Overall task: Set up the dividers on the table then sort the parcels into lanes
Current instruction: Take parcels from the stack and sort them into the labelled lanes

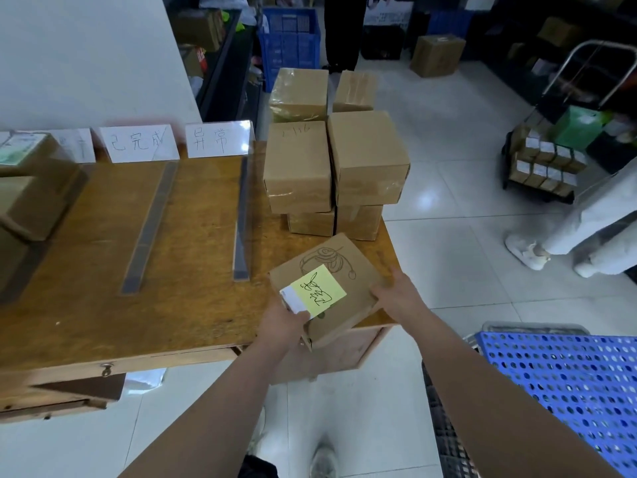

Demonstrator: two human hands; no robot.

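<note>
Wooden, with a drawer under its front edge, the counter [86, 322] stands in a tiled stockroom, and at its near right corner a flat cardboard parcel [360, 288] is held in both hands. The left hand [281, 326] has its fingers [303, 316] clamped on the near left corner, thumb on top just beside a white label [293, 298]. The right hand [396, 294] wraps its fingers [381, 292] over the right edge. The parcel is tilted and juts out past the counter's front edge; whether its far side rests on the wood I cannot tell. A yellow note [319, 288] with handwriting lies on its lid, touching the label. Just behind it rises a stack of parcels [331, 167]. To the left two grey dividers [150, 229] lie flat, running from the front towards handwritten sign cards [143, 143] propped at the back edge, and more boxes [31, 201] sit at the far left. The step in hand looks like sorting this parcel. To do it well, read the note and match it to a card, then carry the parcel level and low over the dividers without nudging them. Set it down squarely in its lane, letting go only once it sits flat. A blue crate [568, 381] stands to the right, off the counter.
</note>
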